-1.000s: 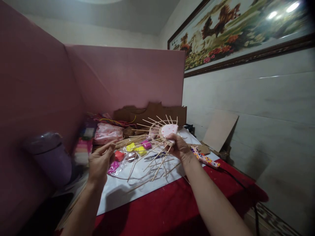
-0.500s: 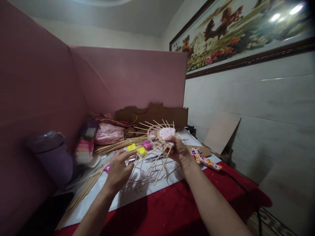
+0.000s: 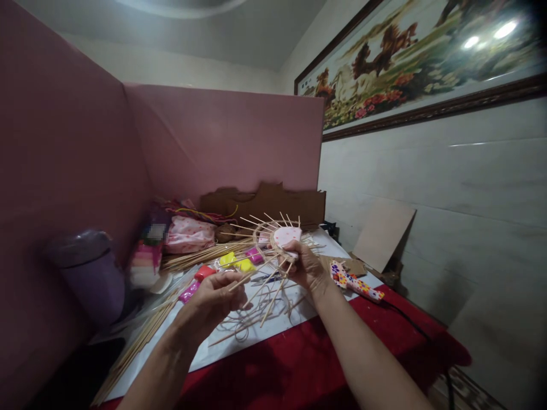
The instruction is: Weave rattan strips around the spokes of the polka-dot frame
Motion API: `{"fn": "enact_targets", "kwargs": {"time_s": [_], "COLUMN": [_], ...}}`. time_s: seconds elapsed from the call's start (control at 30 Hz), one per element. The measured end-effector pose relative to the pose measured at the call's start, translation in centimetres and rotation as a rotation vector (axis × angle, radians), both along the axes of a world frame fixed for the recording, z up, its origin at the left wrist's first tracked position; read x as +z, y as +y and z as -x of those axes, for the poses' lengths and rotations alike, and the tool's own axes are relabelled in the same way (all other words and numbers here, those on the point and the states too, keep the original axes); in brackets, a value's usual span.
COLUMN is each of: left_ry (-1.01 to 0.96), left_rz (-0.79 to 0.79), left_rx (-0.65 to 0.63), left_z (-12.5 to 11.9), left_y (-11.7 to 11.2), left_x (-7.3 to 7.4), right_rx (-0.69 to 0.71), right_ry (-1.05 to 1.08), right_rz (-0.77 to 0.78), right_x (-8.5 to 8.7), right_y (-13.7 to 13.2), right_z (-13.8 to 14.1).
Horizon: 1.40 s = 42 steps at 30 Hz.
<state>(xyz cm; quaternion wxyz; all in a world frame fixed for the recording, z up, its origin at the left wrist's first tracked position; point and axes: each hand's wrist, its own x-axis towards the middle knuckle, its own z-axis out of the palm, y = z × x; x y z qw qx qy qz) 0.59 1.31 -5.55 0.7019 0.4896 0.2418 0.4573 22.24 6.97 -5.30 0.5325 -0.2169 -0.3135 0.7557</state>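
Note:
My right hand [image 3: 304,266] grips a small woven piece [image 3: 284,236]: a pink dotted disc with thin wooden sticks fanning out from its rim and cane woven round them. It is held upright above the white sheet [image 3: 239,333]. My left hand [image 3: 216,299] is closed in a pinch on a thin strand of cane [image 3: 245,277] that leads up toward the woven piece. Loose cane loops [image 3: 252,319] lie on the sheet under both hands.
A bundle of thin sticks [image 3: 145,336] lies along the left. Coloured clay blocks in plastic [image 3: 239,263], scissors [image 3: 262,277], a spotted glue gun [image 3: 354,281] with black cord, a pink dotted bag [image 3: 189,234], a purple pot [image 3: 88,273], cardboard [image 3: 273,199] and pink partitions surround the red table [image 3: 307,364].
My left hand moved right and down from the air at the left, closed toward the woven piece and now pinches a cane strand. My right hand shifted the woven piece slightly left.

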Motion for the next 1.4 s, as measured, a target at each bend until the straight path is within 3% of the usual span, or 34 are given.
{"fn": "enact_targets", "kwargs": {"time_s": [0.13,0.27,0.57,0.93,1.2,1.4], "left_ry": [0.048,0.158,0.283,0.160,0.124,0.103], "left_rz": [-0.010,-0.006,-0.198,-0.159,-0.157,-0.180], "left_rx": [0.025,0.215,0.356,0.455,0.539,0.576], "left_z": [-0.1,-0.8,-1.7,-1.8,-1.5,-1.1], "left_y": [-0.1,-0.5,-0.4,0.4,0.2,0.3], "left_x": [0.2,0.5,-0.3,-1.5,-1.0,-0.6], "right_rx": [0.047,0.108,0.242,0.300,0.278,0.286], "right_ry": [-0.001,-0.004,0.028,0.074,0.038,0.014], "right_rz": [-0.013,-0.028,-0.068,-0.093,-0.105,-0.202], "right_x": [-0.4,-1.2,-1.7,-1.7,-1.3,-1.3], "right_y": [0.1,0.5,-0.4,-0.7,-1.6,-1.9], "right_z": [0.3,0.8,2.3,2.7,2.7,2.8]}}
